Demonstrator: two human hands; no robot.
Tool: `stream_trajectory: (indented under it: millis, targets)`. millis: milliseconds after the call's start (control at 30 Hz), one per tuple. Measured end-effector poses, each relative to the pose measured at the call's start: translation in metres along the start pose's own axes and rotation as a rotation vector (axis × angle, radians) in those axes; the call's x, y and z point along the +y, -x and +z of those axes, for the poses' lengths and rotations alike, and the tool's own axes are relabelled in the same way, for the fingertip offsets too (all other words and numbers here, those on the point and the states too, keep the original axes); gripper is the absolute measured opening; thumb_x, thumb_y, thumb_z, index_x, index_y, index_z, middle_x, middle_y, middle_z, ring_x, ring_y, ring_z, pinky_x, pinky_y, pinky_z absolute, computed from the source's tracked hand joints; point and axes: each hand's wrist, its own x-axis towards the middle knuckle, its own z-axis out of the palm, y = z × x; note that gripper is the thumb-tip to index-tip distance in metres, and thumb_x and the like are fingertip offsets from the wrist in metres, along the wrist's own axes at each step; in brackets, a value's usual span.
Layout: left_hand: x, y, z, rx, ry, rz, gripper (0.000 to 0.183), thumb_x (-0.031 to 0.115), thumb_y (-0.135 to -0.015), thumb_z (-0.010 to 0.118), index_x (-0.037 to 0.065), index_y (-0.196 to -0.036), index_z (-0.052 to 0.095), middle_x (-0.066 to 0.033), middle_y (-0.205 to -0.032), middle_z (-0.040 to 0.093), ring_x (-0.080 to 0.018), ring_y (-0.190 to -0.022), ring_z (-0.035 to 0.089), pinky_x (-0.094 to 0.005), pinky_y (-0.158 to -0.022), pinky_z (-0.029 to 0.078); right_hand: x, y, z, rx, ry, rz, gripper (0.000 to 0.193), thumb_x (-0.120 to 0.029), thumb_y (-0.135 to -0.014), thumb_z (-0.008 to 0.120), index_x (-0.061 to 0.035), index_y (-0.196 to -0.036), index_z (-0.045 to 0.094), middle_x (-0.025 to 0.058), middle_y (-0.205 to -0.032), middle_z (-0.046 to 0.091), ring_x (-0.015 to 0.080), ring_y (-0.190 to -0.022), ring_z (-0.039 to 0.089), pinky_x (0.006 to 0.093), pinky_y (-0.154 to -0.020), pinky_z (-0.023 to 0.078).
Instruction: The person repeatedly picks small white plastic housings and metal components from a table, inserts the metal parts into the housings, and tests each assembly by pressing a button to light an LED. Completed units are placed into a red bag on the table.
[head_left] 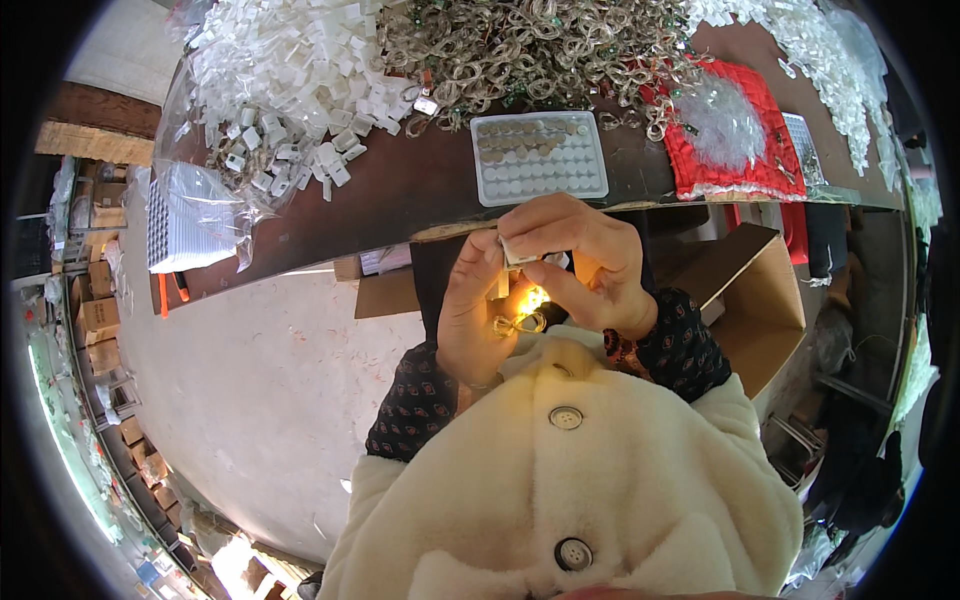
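Note:
My left hand (468,315) and my right hand (588,262) meet just in front of the table edge, fingertips closed together around a small white battery case (516,256). Fingers cover much of the case. Below it hangs a coil of thin fairy-light wire (518,324), glowing warm yellow between the palms. Beyond my hands, a clear plastic tray (540,193) lies on the table, with round button cells (522,138) in its far rows and bare pockets nearer me.
The dark table (395,190) carries a heap of white plastic cases (290,70), a pile of coiled light wires (530,50) and a red cloth (765,125) under clear plastic bits. Stacked trays (185,225) stand at the left; an open cardboard box (765,310) sits below, right.

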Motion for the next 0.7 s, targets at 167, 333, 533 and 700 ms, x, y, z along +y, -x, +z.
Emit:
stream_trajectory:
  millis: [167, 333, 533, 700]
  targets:
    - [0.001, 0.001, 0.0, 0.029, 0.095, -0.065, 0.023, 0.024, -0.102, 0.054, 0.009, -0.118, 0.056, -0.0026, -0.111, 0.061, -0.0112, -0.104, 0.059, -0.0292, -0.09, 0.049, 0.0, -0.002, -0.004, -0.056, 0.092, -0.069, 0.023, 0.011, -0.077, 0.066, -0.0002, -0.097, 0.069, 0.0144, -0.106, 0.068, 0.0272, -0.099, 0.067, 0.0358, -0.085, 0.054]
    - [-0.002, 0.002, 0.001, 0.102, 0.053, -0.044, 0.022, 0.025, -0.103, 0.053, 0.009, -0.118, 0.055, -0.0014, -0.108, 0.06, -0.0107, -0.099, 0.059, -0.0284, -0.089, 0.049, 0.0, -0.003, -0.003, -0.053, 0.097, -0.025, 0.022, 0.011, -0.078, 0.066, -0.0009, -0.097, 0.069, 0.0135, -0.106, 0.068, 0.0267, -0.099, 0.067, 0.0342, -0.085, 0.054]
    - [-0.008, -0.001, -0.006, -0.055, 0.119, -0.087, 0.024, 0.032, -0.105, 0.048, 0.012, -0.116, 0.056, -0.0003, -0.105, 0.059, -0.0093, -0.1, 0.057, -0.0278, -0.088, 0.047, 0.003, 0.0, 0.006, 0.029, 0.098, -0.058, 0.024, 0.011, -0.079, 0.065, -0.0002, -0.1, 0.067, 0.0145, -0.107, 0.067, 0.0216, -0.095, 0.067, 0.0288, -0.075, 0.055]
    - [-0.01, 0.007, -0.01, 0.063, -0.072, -0.027, 0.046, 0.045, -0.102, 0.05, 0.015, -0.137, 0.048, -0.0026, -0.134, 0.053, -0.0133, -0.125, 0.048, -0.0341, -0.106, 0.041, -0.001, 0.005, 0.009, 0.002, 0.043, 0.049, 0.027, 0.012, -0.08, 0.064, 0.0024, -0.105, 0.067, 0.0189, -0.113, 0.066, 0.0253, -0.102, 0.066, 0.0312, -0.085, 0.053]
